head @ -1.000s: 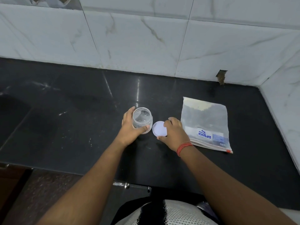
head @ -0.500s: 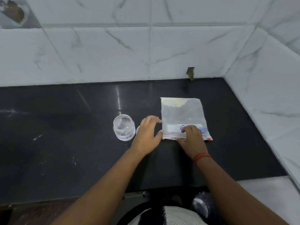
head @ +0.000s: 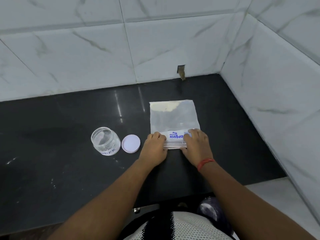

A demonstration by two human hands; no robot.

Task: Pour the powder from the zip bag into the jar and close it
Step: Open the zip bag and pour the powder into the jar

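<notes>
A clear zip bag [head: 174, 118] lies flat on the black counter [head: 60, 170], with pale powder gathered at its far end. My left hand [head: 154, 148] pinches the bag's near left corner at the zip edge. My right hand [head: 196, 146] grips the near right corner, fingers curled over the printed label. To the left stands an open clear jar [head: 105, 140] with a handwritten label. Its white lid [head: 130, 143] lies flat on the counter between the jar and my left hand.
White marble-tiled walls close the counter at the back and on the right [head: 277, 101]. A small hole [head: 181, 71] sits in the back wall just above the counter. The counter's front edge runs close to my body.
My left hand has gone from the jar to the bag's near left corner, and my right hand from the lid to the bag's near right corner. The lid now lies free beside the jar.
</notes>
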